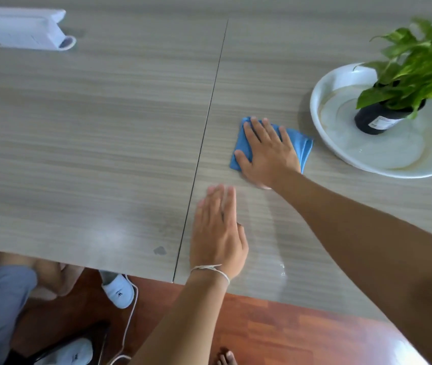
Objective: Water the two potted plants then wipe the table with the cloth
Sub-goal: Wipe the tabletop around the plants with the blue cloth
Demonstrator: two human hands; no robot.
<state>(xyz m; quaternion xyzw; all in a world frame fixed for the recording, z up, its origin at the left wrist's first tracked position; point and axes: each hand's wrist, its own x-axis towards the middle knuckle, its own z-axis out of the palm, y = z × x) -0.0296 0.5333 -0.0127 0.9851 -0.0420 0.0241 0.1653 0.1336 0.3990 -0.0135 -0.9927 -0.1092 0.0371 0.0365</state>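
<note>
Right hand (268, 151) flat on one cloth (303, 147); left hand (218, 233) flat, empty; one potted plant (383, 114).

A white label (382, 121) sits on the black pot (375, 118), to the right of the right hand's fingers (262, 130); its print is too small to read. A dark mark like a "W" shows on the white slipper (119, 291) under the table edge, left of the left wrist. Nothing else is legible.

Folded blue cloth (304, 146) lies flat on the grey table (104, 127), near 1 black-potted leafy plant (383, 117).
</note>
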